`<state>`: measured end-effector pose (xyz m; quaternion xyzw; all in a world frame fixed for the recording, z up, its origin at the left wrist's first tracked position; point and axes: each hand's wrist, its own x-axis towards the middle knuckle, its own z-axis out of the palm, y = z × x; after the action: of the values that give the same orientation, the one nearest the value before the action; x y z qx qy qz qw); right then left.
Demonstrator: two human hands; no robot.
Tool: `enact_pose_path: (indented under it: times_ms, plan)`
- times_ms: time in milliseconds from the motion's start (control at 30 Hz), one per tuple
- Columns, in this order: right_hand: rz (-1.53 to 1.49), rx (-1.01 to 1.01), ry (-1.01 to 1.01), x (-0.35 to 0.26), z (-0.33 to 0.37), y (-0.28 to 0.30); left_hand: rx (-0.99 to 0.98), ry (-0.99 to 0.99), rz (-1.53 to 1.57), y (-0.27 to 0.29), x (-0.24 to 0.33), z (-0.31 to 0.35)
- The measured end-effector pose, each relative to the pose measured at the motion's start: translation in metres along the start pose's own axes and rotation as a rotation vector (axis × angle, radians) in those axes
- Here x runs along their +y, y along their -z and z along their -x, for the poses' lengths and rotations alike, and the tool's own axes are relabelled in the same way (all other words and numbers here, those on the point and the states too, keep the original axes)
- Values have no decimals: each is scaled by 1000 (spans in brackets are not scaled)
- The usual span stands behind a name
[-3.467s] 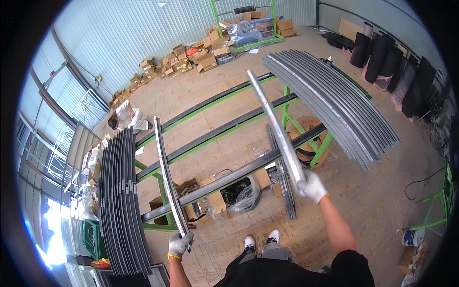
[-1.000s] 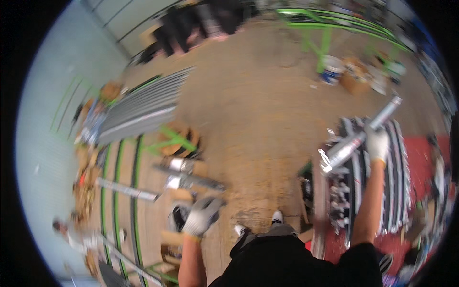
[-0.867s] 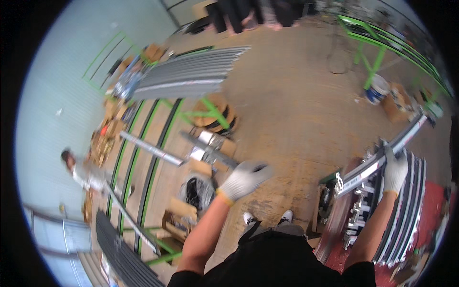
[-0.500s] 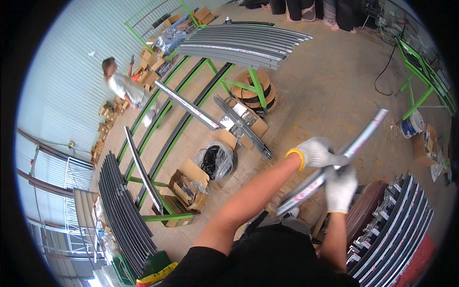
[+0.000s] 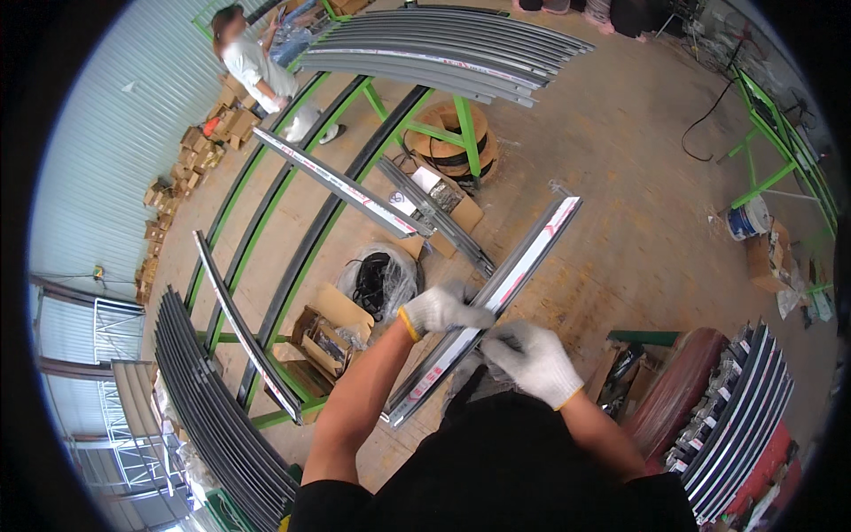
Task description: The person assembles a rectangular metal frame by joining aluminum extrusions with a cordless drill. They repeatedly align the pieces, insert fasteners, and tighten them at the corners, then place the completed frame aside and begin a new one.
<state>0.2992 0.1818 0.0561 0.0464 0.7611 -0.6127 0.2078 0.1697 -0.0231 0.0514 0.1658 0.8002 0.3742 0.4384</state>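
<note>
A long grey metal profile (image 5: pixel 530 253) with a white and red printed film strip slants across in front of my body. Its far end points up and to the right, its near end down by my left forearm. My left hand (image 5: pixel 443 309), in a white knit glove with a yellow cuff, is closed around its middle from the left side. My right hand (image 5: pixel 537 362), gloved the same way, grips it just below on the right, fingers curled against its edge. Its fingertips are partly hidden behind the profile.
A green-framed rack (image 5: pixel 350 164) carries a stack of grey profiles (image 5: pixel 443 44) and a crosswise one. More profiles stand at left (image 5: pixel 208 390) and at lower right (image 5: pixel 740 426). Cardboard boxes (image 5: pixel 337 315) and a bagged black coil (image 5: pixel 381 279) lie on the floor. Another person (image 5: pixel 257 71) stands beyond the rack.
The profile and both hands have moved left and closer to my body. My view has turned to the right. The other person has walked farther along the rack.
</note>
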Motion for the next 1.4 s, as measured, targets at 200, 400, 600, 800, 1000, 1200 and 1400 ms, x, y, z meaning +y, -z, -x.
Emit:
enact_pose_path:
  times_ms: [200,400,600,800,1000,1200,1400]
  plan:
    - [-178,257,-238,25,-70,-2,-52,-5,106,31,-76,41]
    - [-439,223,-174,32,-135,-44,-17,45,232,61,-123,94]
    - [-718,-15,-135,8,-196,-103,172,122,282,85,-160,143]
    - [-771,136,-147,-4,-224,-129,306,195,473,95,-177,170]
    - [-768,136,-189,-9,-229,-128,379,150,536,103,-188,178]
    - [-638,100,-169,1,-234,-121,398,143,536,104,-187,171]
    - [-622,144,-102,16,-246,-129,360,130,619,103,-191,165]
